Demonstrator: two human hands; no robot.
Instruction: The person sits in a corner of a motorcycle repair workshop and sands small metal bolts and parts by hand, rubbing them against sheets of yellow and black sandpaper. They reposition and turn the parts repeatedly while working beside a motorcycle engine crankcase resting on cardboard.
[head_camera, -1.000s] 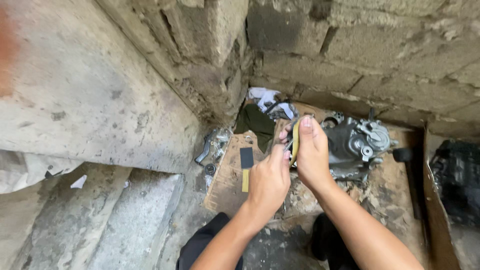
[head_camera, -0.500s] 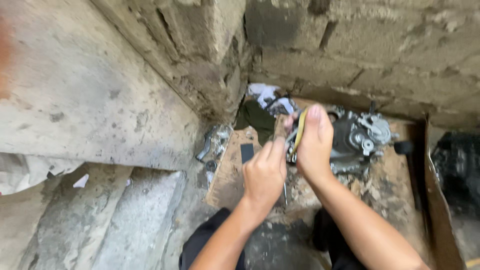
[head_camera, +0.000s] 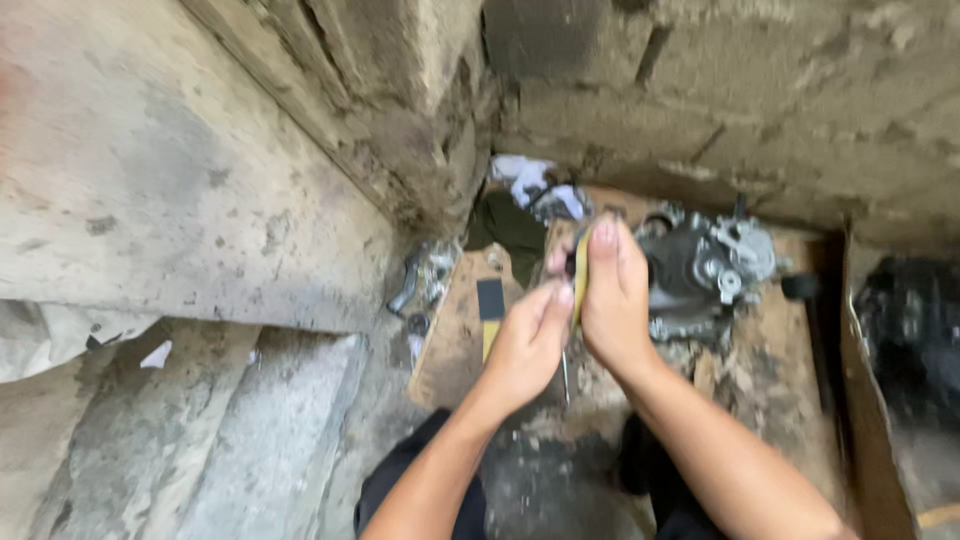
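The right hand (head_camera: 618, 300) is closed around a thin yellow strip (head_camera: 581, 282), with the fingers wrapped over it and the thumb along the top. The left hand (head_camera: 525, 345) is half closed and pinches the strip's lower edge; what else it holds I cannot tell. Both hands are above the dirty wooden board (head_camera: 455, 335), just beside the grey engine part (head_camera: 705, 270). To work well here, I think both hands should grip firmly and stay close together, so the strip does not bend or slip.
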